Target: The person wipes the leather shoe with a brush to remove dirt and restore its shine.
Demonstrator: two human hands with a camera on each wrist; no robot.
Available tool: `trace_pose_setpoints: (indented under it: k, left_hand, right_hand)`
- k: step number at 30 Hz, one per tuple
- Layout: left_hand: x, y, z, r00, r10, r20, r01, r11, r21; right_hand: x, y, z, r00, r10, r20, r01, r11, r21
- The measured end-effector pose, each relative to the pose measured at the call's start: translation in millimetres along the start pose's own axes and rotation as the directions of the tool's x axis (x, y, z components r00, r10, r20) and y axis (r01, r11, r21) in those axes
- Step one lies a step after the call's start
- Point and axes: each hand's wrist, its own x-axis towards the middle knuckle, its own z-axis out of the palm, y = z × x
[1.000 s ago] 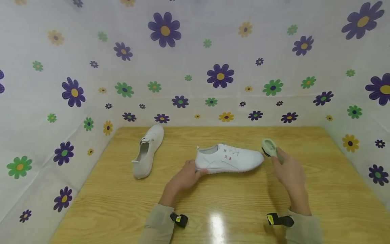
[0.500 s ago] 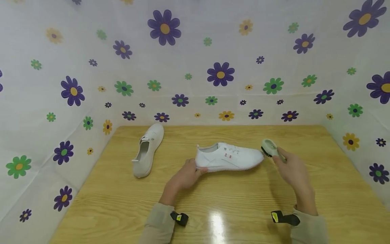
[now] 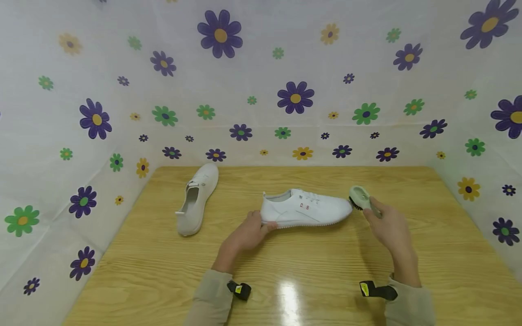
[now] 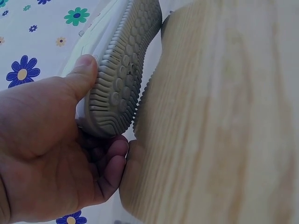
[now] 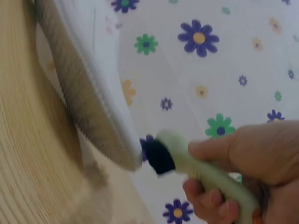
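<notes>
White shoe [image 3: 307, 211] hangs over middle of table [image 3: 314, 267], left hand [image 3: 248, 232] gripping heel [image 3: 270, 213]: likely light, soft upper [image 3: 328, 209], stiffer sole [image 4: 119, 88]; heel's good hold. Right hand [image 3: 389, 228] grips brush [image 3: 360, 198] over table's right half.

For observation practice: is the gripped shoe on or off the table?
Off: the left hand holds the shoe by its heel, and both wrist views show a gap between sole and table.
</notes>
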Motion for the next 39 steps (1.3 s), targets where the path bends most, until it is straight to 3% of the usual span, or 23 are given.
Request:
trace_pose_setpoints:
  k: [5, 9, 11, 13, 17, 19, 21, 24, 26, 29, 32, 35, 37, 39]
  left_hand:
    - [0.8, -3.0, 0.7, 1.0, 0.017, -0.007, -0.017, 1.0, -0.014]
    - [1.5, -1.9, 3.4, 0.999, 0.033, 0.023, -0.033, 0.999, -0.018]
    - [0.9, -1.5, 3.1, 1.0, 0.016, 0.025, -0.016, 1.0, -0.01]
    - [-0.1, -1.4, 1.8, 1.0, -0.001, 0.019, 0.001, 1.0, -0.002]
    - [-0.2, -2.8, -1.1, 1.0, -0.001, 0.007, 0.001, 1.0, 0.01]
    - [0.9, -3.2, -1.1, 1.0, 0.016, 0.013, -0.016, 1.0, 0.008]
    - [2.0, -3.1, -0.7, 0.999, 0.031, 0.015, -0.031, 1.0, 0.001]
    - [2.8, -2.4, -0.1, 0.999, 0.039, 0.012, -0.039, 0.999, -0.007]
    - [1.8, -1.7, -1.6, 1.0, 0.027, 0.008, -0.027, 1.0, -0.003]
    - [-0.5, -0.1, -5.1, 1.0, 0.01, 0.004, -0.01, 1.0, 0.003]
    - [-1.3, 0.6, -6.8, 1.0, 0.013, -0.001, -0.013, 1.0, 0.006]
    - [-0.2, 0.1, -4.9, 1.0, 0.03, 0.002, -0.03, 0.999, -0.01]
    - [0.3, -0.2, -3.7, 0.999, 0.035, 0.004, -0.035, 0.999, -0.016]
    - [1.0, -0.1, -3.0, 0.999, 0.035, 0.009, -0.035, 0.999, -0.015]
  right_hand:
    - [2.5, -6.7, 11.7, 0.987, -0.138, 0.084, 0.127, 0.983, 0.13]
    - [-1.5, -2.6, 9.2, 0.997, -0.053, 0.055, 0.051, 0.998, 0.04]
    - [-3.7, 2.3, 5.1, 1.0, -0.003, 0.008, 0.003, 1.0, -0.004]
    - [-4.6, 6.0, 1.9, 1.0, 0.0, -0.024, -0.001, 1.0, -0.015]
    - [-1.4, 10.6, 0.5, 0.988, -0.152, 0.006, 0.152, 0.986, 0.066]
    - [0.2, 13.5, 0.5, 0.968, -0.243, 0.057, 0.235, 0.965, 0.118]
    - [1.2, 17.9, -0.5, 0.953, -0.284, 0.105, 0.266, 0.951, 0.16]
    - [0.7, 26.4, -3.9, 0.966, -0.226, 0.125, 0.207, 0.968, 0.143]
    - [0.9, 29.7, -5.6, 0.986, -0.141, 0.089, 0.133, 0.987, 0.093]
    - [1.3, 28.6, -5.8, 0.996, -0.081, 0.035, 0.078, 0.995, 0.059]
    - [2.0, 22.0, -3.3, 0.989, -0.144, 0.033, 0.14, 0.986, 0.09]
    - [3.2, 18.4, -0.7, 0.964, -0.242, 0.111, 0.222, 0.961, 0.164]
    - [4.4, 20.1, -0.5, 0.956, -0.255, 0.143, 0.228, 0.956, 0.182]
    - [5.6, 25.6, -2.6, 0.965, -0.223, 0.136, 0.198, 0.965, 0.173]
